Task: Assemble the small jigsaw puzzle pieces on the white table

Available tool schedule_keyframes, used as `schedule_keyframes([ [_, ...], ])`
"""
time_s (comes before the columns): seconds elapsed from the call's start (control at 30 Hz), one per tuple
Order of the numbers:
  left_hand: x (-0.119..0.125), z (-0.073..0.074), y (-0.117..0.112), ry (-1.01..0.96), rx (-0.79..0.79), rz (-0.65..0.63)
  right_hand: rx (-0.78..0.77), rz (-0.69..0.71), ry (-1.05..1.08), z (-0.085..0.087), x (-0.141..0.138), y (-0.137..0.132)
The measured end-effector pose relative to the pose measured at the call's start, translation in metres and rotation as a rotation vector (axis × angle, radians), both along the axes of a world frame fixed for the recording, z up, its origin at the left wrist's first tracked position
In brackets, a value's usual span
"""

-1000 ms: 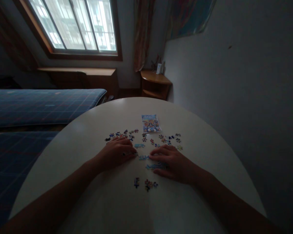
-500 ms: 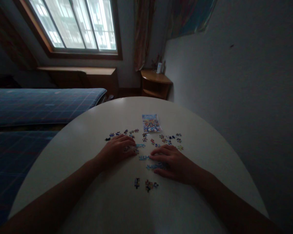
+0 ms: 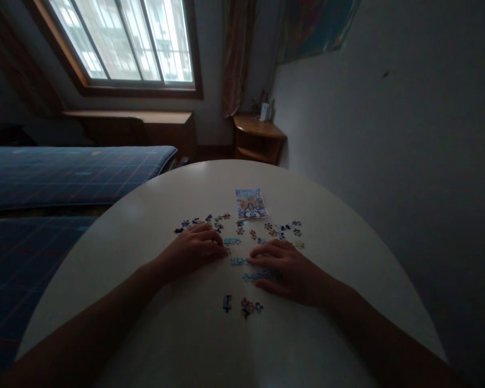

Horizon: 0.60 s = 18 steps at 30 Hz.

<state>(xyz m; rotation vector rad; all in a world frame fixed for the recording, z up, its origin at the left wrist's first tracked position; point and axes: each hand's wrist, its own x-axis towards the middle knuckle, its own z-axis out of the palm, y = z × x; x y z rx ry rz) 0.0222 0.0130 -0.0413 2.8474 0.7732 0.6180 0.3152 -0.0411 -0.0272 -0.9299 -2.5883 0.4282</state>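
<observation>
My left hand (image 3: 196, 245) has its fingers curled, thumb and index drawn together at a small jigsaw puzzle piece (image 3: 228, 250). Just beyond those fingertips lies a joined blue strip (image 3: 232, 241). My right hand (image 3: 281, 267) rests on the table with fingers spread. Its index fingertip touches the right end of a short blue strip (image 3: 238, 262), and its palm and thumb partly cover a longer joined blue section (image 3: 255, 276). Nearer me are a dark joined bit (image 3: 227, 303) and an orange-brown cluster (image 3: 248, 307).
Several loose pieces lie in a left group (image 3: 202, 220) and a right group (image 3: 277, 230) on the round white table (image 3: 178, 188). A printed picture sheet (image 3: 251, 203) lies behind them. A bed with a plaid cover (image 3: 64, 175) stands left; a wall (image 3: 367, 151) runs along the right.
My left hand's fingers have curled in and its thumb has come closer to the index finger, covering pieces that showed beneath it. My right hand stays nearly still.
</observation>
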Motion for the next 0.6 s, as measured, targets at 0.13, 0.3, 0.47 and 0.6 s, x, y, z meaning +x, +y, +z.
schedule_keyframes([
  [0.13,0.0,0.003,0.0,0.043,-0.018,-0.067,0.003,0.008,0.008,0.001,0.0,0.0],
  [0.3,0.001,0.005,-0.001,0.011,-0.011,-0.049,0.031,-0.024,0.027,0.001,0.0,-0.001],
  [0.47,0.0,0.001,-0.003,0.049,0.042,-0.031,0.078,-0.084,0.041,0.002,-0.007,0.001],
  [0.6,0.001,0.0,-0.004,0.079,0.051,-0.037,0.096,-0.071,-0.005,0.012,-0.024,0.012],
])
